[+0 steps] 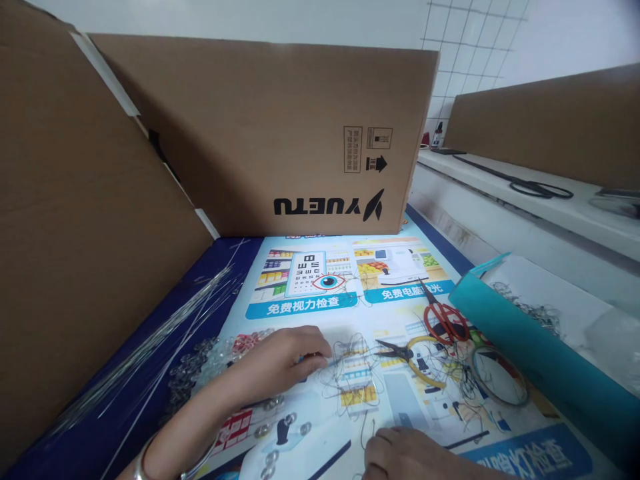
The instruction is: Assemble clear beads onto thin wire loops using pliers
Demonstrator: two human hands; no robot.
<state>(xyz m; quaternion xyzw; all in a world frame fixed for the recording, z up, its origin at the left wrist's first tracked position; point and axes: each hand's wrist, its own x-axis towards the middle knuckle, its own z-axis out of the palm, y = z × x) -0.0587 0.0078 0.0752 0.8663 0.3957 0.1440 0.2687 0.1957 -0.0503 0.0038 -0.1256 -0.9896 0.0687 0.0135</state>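
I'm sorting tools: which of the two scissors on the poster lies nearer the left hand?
The yellow-handled scissors, blades toward the left hand; the red-handled scissors lie farther off.

L forearm (200, 415) bare, in from bottom edge at L, slanting up & R; L wrist (253, 379) approx straight. L hand (293, 350) back-up, fingers bent, thumb (314, 364) below index (315, 339), tips close tog., can't tell if touching. R hand (400, 453) lower, partly cut off by bottom edge, knuckles up, fingers curled in, pointing L; fingertips hidden. R forearm (463, 470) mostly out of view. Hands well apart.
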